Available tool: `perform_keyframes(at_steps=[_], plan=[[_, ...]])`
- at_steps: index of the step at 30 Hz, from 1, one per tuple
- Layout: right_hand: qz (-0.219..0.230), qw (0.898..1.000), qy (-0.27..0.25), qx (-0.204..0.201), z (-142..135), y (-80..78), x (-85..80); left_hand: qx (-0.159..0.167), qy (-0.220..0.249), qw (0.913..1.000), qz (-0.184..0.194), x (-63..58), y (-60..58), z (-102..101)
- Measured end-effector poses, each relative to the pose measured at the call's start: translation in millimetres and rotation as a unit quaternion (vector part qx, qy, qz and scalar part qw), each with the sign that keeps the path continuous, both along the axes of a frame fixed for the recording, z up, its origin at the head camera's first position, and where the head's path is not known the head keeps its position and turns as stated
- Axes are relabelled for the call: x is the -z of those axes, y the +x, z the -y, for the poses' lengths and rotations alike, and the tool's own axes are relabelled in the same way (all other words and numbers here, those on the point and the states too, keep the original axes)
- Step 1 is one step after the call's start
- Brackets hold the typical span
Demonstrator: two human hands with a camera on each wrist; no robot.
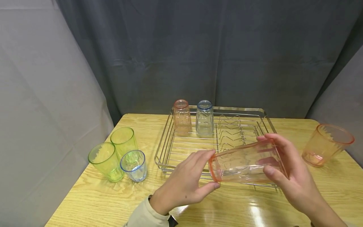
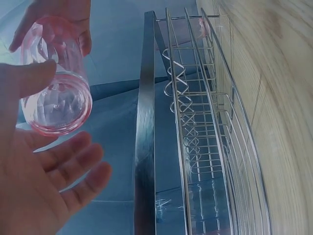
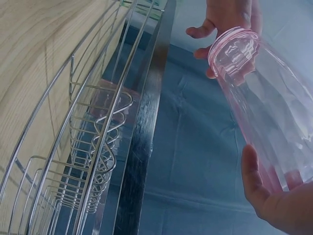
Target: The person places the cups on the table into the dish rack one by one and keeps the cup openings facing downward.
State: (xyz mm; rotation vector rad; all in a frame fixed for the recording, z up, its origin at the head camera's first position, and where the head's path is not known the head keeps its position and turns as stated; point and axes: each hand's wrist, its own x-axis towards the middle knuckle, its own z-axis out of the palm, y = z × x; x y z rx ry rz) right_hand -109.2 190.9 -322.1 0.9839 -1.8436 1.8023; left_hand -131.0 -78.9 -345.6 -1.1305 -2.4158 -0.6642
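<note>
A clear orange-tinted tumbler (image 1: pixel 241 165) lies tilted on its side between my hands, above the front of a wire dish rack (image 1: pixel 195 148). My right hand (image 1: pixel 292 173) grips its wider end, thumb in front and fingers behind. At the narrower end, with the thick orange ring, my left hand (image 1: pixel 188 179) pinches the edge between thumb and forefinger. In the left wrist view the other fingers (image 2: pixel 80 156) of that hand spread away from the tumbler. Upside down at the rack's back left stand an orange glass (image 1: pixel 182 118) and a blue glass (image 1: pixel 204 119).
On the table (image 1: pixel 93 201), two green tumblers (image 1: pixel 123 140) and a short blue-rimmed cup (image 1: pixel 136 168) stand upright left of the rack. An orange tumbler (image 1: pixel 324 146) stands at the far right. Wavy wire dividers (image 1: pixel 228 132) fill the rack's right half. Grey curtains (image 1: pixel 170 56) surround the table.
</note>
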Motion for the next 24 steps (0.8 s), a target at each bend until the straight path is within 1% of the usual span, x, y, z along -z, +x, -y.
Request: perform_keyframes(at_steps=[5, 6, 8, 9, 12, 15, 17, 20, 23, 24], plan=[[0.008, 1.000, -0.005, -0.012, 4.1, -0.5, 1.0, 0.002, 0.018, 0.9998, -0.005, 1.1, 0.0, 2.9], [0.018, 1.000, -0.004, -0.006, 5.0, 0.1, 0.6, 0.002, 0.023, 0.9997, -0.007, 1.2, 0.0, 3.8], [0.023, 1.000, -0.006, -0.004, 6.8, 0.2, 0.4, 0.003, 0.031, 0.9995, -0.007, 1.3, -0.1, 5.4], [0.032, 0.999, -0.004, 0.004, 7.7, 0.7, 0.5, 0.004, 0.034, 0.9994, -0.009, 1.6, -0.3, 6.1], [0.042, 0.999, -0.003, 0.020, 9.7, 1.5, 2.0, 0.007, 0.037, 0.9990, -0.023, 2.2, -1.0, 7.4], [0.030, 0.999, -0.011, 0.011, 11.8, 0.6, 4.3, 0.014, 0.041, 0.9984, -0.036, 2.5, -1.5, 8.3], [0.007, 1.000, -0.022, -0.010, 13.7, -1.5, 6.3, 0.019, 0.046, 0.9979, -0.042, 1.8, -1.9, 8.4], [-0.016, 0.999, -0.034, -0.027, 16.8, -4.2, 8.4, 0.023, 0.056, 0.9968, -0.052, -0.1, -3.0, 8.7], [-0.032, 0.998, -0.035, -0.030, 18.9, -5.4, 10.1, 0.026, 0.064, 0.9960, -0.056, -2.4, -3.8, 9.0], [-0.030, 0.999, -0.032, -0.027, 19.3, -4.9, 10.5, 0.028, 0.066, 0.9959, -0.055, -2.9, -4.0, 9.0]])
